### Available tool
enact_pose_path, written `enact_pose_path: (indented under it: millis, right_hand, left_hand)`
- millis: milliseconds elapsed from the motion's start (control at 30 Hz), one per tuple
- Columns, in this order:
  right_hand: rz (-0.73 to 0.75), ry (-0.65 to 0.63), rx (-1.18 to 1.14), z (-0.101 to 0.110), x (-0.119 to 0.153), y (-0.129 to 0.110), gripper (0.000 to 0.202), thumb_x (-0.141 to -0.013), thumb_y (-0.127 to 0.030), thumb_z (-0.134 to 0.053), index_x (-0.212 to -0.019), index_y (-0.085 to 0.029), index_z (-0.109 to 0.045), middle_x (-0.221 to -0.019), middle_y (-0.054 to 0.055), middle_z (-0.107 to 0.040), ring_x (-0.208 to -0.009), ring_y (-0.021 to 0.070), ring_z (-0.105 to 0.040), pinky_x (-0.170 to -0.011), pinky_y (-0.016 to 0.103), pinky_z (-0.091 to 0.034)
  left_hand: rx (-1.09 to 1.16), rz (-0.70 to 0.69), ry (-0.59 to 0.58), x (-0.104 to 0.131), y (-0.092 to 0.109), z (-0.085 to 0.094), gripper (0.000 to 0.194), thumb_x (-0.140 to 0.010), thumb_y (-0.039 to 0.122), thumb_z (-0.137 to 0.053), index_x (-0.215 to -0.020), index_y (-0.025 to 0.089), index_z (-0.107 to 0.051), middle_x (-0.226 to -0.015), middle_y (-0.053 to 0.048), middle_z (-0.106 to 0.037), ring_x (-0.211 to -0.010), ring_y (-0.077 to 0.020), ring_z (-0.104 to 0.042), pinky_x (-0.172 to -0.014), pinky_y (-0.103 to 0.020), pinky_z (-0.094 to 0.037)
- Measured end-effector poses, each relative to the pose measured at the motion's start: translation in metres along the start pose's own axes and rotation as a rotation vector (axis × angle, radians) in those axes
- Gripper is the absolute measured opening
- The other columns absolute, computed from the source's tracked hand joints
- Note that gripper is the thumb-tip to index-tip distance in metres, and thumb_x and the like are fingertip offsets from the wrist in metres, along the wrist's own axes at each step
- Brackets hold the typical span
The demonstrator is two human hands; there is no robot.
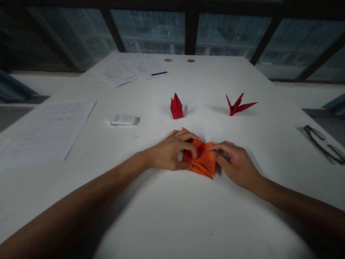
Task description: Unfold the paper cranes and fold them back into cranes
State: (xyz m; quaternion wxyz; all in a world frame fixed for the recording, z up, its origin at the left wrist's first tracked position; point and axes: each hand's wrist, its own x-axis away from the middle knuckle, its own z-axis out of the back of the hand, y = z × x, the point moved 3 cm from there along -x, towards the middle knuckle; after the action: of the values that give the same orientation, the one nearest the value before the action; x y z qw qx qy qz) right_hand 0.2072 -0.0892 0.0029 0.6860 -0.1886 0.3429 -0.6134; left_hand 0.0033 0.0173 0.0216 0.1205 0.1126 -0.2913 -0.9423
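A partly folded sheet of orange origami paper [206, 158] lies on the white table between my hands, its layers lifted and spread. My left hand [175, 149] grips its left side, with the thumb at the lower edge and the fingers bent over the top. At the right edge, my right hand [233, 162] pinches the paper between thumb and forefinger. Just beyond stands a small red folded-paper piece [176, 107]. Farther right is a red paper crane [237, 105] with pointed ends. The underside of the orange paper is hidden.
A white tube [124, 119] lies left of the red pieces. Printed sheets [45, 129] cover the left side, and more papers [121, 72] lie at the back with a dark pen [159, 73]. Black-framed glasses [323, 144] rest near the right edge. Windows stand behind the table [188, 216].
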Motion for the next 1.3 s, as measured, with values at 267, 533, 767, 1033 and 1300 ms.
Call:
enact_pose_path:
  millis: [267,533,767,1033,1300]
  right_hand:
    - [-0.006,0.044,-0.118,-0.001,0.001,0.005,0.045,-0.099,-0.038,-0.059,-0.142,-0.026,-0.051,-0.118,0.008,-0.073,-0.103,0.0243,-0.071,-0.094,0.044,-0.057]
    - [-0.009,0.032,0.011,-0.005,0.000,0.002,0.048,-0.088,-0.028,-0.070,-0.133,-0.026,-0.056,-0.115,0.009,-0.074,-0.102,0.0279,-0.071,-0.093,0.049,-0.057]
    - [-0.022,0.012,0.022,-0.005,0.000,0.003,0.050,-0.082,-0.016,-0.069,-0.130,-0.029,-0.060,-0.106,0.004,-0.075,-0.099,0.0258,-0.072,-0.087,0.044,-0.058]
    - [0.007,0.032,0.053,-0.005,-0.001,-0.001,0.038,-0.089,-0.026,-0.068,-0.127,-0.027,-0.060,-0.101,0.004,-0.076,-0.090,0.0244,-0.072,-0.082,0.042,-0.058]
    - [0.052,0.017,0.045,-0.005,0.001,-0.002,0.058,-0.085,-0.013,-0.065,-0.139,-0.027,-0.048,-0.092,0.001,-0.074,-0.085,0.0230,-0.071,-0.090,0.046,-0.056]
  left_hand:
    - [0.171,-0.032,0.158,0.001,-0.003,0.003,0.018,-0.082,0.017,-0.069,-0.069,0.017,-0.056,-0.132,-0.012,-0.059,-0.112,-0.0234,-0.059,-0.087,-0.035,-0.052]
    - [0.180,0.024,0.286,0.001,-0.009,0.002,0.022,-0.078,0.013,-0.064,-0.098,0.020,-0.059,-0.121,-0.010,-0.063,-0.102,-0.0211,-0.063,-0.088,-0.036,-0.055]
    - [0.054,0.179,0.246,-0.005,0.007,0.002,0.052,-0.076,0.030,-0.080,-0.123,0.024,-0.059,-0.132,-0.009,-0.058,-0.103,-0.0215,-0.065,-0.095,-0.041,-0.056]
    - [0.006,0.184,0.248,-0.006,0.007,0.001,0.015,-0.089,0.027,-0.068,-0.102,0.021,-0.070,-0.118,-0.008,-0.068,-0.101,-0.0212,-0.067,-0.092,-0.038,-0.055]
    - [0.113,0.373,0.460,-0.001,-0.014,0.001,0.023,-0.085,0.022,-0.065,-0.109,0.021,-0.063,-0.099,-0.003,-0.072,-0.086,-0.0186,-0.068,-0.078,-0.032,-0.055]
